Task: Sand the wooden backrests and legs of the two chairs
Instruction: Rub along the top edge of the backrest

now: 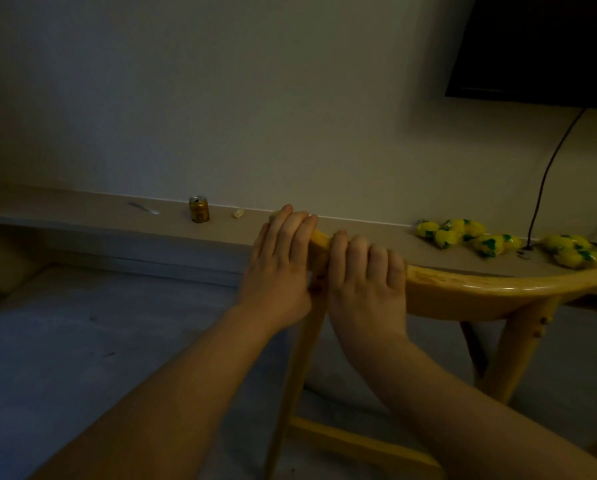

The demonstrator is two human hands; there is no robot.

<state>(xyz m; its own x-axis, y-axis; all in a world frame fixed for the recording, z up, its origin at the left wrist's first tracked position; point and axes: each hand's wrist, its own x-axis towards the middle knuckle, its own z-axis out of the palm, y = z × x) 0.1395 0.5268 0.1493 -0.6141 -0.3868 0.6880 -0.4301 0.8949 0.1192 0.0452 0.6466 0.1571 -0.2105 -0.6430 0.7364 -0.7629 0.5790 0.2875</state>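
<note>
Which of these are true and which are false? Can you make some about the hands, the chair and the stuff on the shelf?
1. Both hands are on the chair's backrest. True: left hand, right hand.
2. The can lies on its side. False: it stands upright.
3. Yellow packets lie on the shelf. True.
4. The can is right of the hands. False: it is to their left.
5. The right hand's fingers curl over the backrest. True.

Dim, yellowish cast; soft blur throughout; faint glare on backrest (497, 289) top edge; wide-angle bending near it.
</note>
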